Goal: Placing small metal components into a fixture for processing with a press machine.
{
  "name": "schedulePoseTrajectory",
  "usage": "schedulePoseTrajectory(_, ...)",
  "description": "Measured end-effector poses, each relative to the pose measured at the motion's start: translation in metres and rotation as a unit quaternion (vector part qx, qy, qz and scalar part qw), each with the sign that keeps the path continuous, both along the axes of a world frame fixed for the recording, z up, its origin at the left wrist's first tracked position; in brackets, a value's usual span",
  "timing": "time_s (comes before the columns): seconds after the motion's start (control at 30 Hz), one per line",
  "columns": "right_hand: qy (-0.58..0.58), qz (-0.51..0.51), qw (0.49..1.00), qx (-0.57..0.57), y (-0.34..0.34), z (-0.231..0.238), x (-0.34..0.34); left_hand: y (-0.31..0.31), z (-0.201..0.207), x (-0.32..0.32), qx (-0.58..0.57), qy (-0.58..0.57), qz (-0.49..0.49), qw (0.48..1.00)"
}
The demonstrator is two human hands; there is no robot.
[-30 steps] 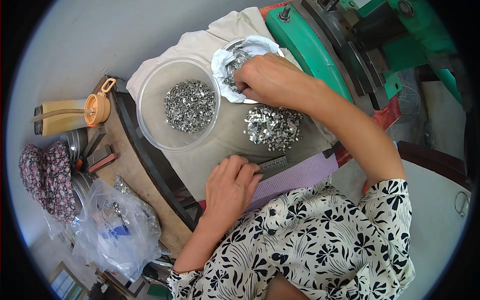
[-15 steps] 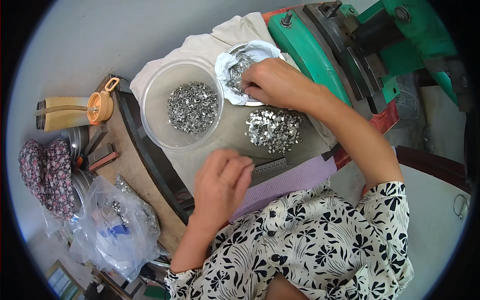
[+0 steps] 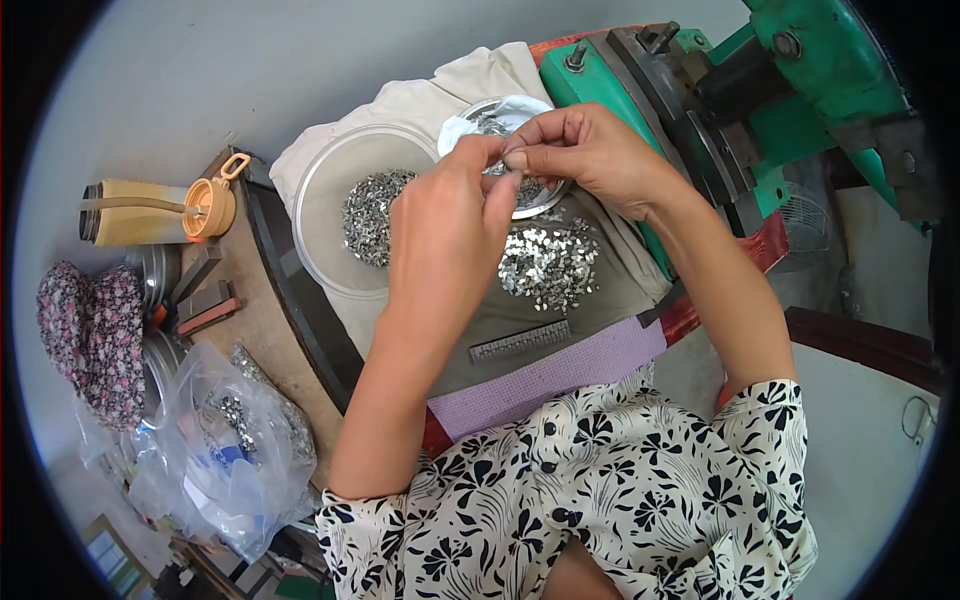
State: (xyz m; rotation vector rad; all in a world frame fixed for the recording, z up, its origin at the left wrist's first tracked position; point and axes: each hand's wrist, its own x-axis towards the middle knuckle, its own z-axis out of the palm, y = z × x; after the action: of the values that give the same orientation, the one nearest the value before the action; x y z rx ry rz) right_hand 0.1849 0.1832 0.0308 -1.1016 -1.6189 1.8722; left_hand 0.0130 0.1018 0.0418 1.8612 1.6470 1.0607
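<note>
Pinching over the bowl [image 3: 541,211] of metal bits [image 3: 490,126], our right hand [image 3: 600,160] seems to hold one; we can't tell if our left hand [image 3: 450,205] does. They look light, stiff, slippery; we'd grip edges.

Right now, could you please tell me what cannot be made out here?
Head view:
Anything between the fingers: too small, covered by them.
Right part of the clear tub: behind the left hand.
Much of the bowl: behind that hand and the right hand.
Top of the green machine: cut off by the upper edge.
Exact contents of the plastic bag: blurred by its cloudy folds.
</note>
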Motion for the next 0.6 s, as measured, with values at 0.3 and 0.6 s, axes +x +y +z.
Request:
schedulePoseTrajectory(0.3,0.134,-0.104,0.978,-0.117,-0.007,-0.012,0.003,0.018,-0.009,0.004,-0.075,-0.161,0.02,0.984)
schedulePoseTrajectory(0.6,0.064,-0.241,0.968,-0.024,-0.027,-0.012,-0.023,0.026,-0.01,0.004,0.025,-0.013,0.036,0.999)
